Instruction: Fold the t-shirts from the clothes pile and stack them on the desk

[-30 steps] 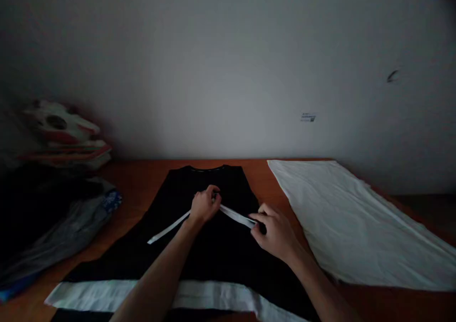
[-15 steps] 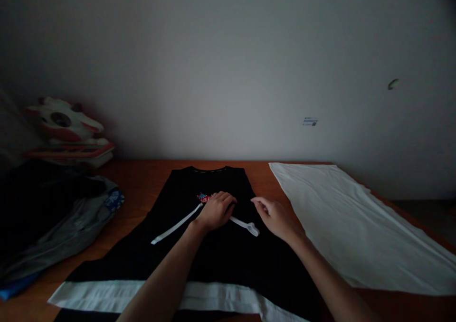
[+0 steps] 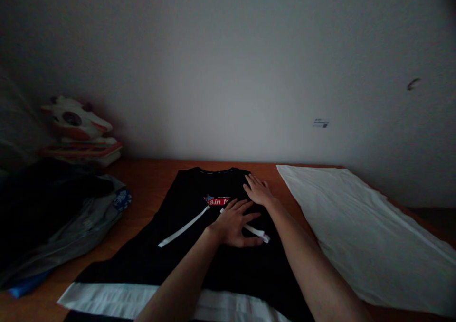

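Note:
A black garment [image 3: 185, 246] with a red and white logo [image 3: 217, 200] and a white band at its near hem lies flat on the wooden table [image 3: 149, 179]. Two white drawstrings [image 3: 183, 227] run across its chest. My left hand [image 3: 235, 224] lies flat and open on the right drawstring, fingers spread. My right hand [image 3: 258, 191] rests open on the cloth near the collar's right side, fingers stretched out. Neither hand holds anything.
A white cloth [image 3: 356, 227] is spread on the table to the right. At the left lies a heap of dark and grey clothes [image 3: 53, 217], with a red and white plush toy [image 3: 78, 127] behind it. A pale wall backs the table.
My hands let go of the drawstrings. The left hand flattened onto the chest, uncovering the logo, and the right hand slid up toward the collar.

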### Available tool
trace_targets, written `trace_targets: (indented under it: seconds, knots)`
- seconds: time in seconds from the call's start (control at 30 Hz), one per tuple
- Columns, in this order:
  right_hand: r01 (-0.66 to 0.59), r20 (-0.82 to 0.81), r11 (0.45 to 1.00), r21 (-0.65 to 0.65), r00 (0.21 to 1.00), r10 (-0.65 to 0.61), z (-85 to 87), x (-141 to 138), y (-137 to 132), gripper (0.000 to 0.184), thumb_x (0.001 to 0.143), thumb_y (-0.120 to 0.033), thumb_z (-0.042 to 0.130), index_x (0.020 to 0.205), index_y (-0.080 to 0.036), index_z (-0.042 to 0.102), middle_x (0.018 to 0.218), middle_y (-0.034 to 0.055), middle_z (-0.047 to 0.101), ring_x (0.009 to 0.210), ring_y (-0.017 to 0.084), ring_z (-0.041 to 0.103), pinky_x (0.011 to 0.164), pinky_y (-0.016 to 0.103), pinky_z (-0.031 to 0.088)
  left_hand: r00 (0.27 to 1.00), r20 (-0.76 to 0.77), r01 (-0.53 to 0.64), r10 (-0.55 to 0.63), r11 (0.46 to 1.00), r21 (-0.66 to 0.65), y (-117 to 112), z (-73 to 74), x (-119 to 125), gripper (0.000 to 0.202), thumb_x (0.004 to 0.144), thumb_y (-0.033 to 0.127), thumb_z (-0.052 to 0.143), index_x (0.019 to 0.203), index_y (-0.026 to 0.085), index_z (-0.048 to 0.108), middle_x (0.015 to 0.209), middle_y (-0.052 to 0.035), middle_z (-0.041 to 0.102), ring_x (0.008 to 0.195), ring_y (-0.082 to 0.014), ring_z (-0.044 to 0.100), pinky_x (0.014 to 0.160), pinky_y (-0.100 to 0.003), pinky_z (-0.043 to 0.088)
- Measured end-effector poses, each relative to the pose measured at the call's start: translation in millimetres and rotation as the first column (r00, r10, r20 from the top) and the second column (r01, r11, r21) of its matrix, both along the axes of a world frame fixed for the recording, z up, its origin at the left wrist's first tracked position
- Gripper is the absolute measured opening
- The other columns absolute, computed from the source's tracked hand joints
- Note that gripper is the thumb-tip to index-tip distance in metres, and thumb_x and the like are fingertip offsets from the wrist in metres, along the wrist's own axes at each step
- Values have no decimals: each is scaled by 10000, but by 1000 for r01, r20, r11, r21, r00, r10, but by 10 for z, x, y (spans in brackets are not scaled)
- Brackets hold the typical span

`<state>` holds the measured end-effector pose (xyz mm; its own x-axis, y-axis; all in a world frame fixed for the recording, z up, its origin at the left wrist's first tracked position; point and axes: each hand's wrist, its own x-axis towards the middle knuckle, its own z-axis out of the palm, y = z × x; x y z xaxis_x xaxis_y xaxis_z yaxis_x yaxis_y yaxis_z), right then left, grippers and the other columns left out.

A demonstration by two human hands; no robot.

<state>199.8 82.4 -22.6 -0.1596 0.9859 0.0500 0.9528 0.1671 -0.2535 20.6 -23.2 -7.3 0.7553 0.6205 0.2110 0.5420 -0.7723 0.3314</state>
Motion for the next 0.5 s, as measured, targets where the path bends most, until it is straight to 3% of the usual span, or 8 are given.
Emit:
trace_targets:
  seconds: [0.1,0.17,0.23,0.3,0.37,0.5]
  knots:
    - [7,44,1000,16,999,-7,-34,8,-44,611,1034,-509,344,1576,-229,337,1666,117,275,1537,282,237,1201,593,182,998,56,-25,27,999,-34,52,15,-16,545,944,637,496,1295,258,671,1475,-118,575,1388,-290,509,1197,-518,330]
    - [3,62,998,57,998,-7,-13,10,-67,597,1035,-480,351,1565,-205,355,1666,137,274,1535,290,231,1198,584,182,985,71,-157,159,987,-33,92,-15,-26,457,1034,460,378,1281,209,669,1421,-118,622,1335,-242,562,1179,-452,375]
    - [-14,69,993,118,998,6,31,-1,-98,532,1037,-401,362,1514,-179,433,1642,154,329,1512,285,280,1198,536,200,946,38,-323,323,946,10,123,-68,-36,447,1035,384,377,1352,172,609,1477,-138,572,1384,-274,512,1199,-508,333]
    - [-33,69,986,162,997,22,81,-23,-149,446,1026,-329,383,1408,-175,552,1546,160,477,1440,280,401,1180,484,250,913,-9,-406,407,912,61,139,-101,-41,461,1018,382,420,1403,171,560,1543,-143,498,1445,-315,429,1216,-576,265]
    - [-39,57,984,174,998,29,122,-44,-223,385,1011,-286,409,1309,-175,625,1399,156,608,1325,270,527,1134,433,331,891,-21,-451,454,888,83,146,-78,-44,420,1017,345,417,1365,179,583,1505,-136,542,1399,-297,484,1193,-526,320]
    - [-52,14,980,193,999,50,145,-55,-411,367,1005,-262,420,1290,-174,634,1370,135,627,1264,234,583,1084,351,405,741,-28,-665,671,739,104,163,97,-76,288,967,297,492,1176,189,659,1184,-129,712,1126,-294,659,995,-443,485]
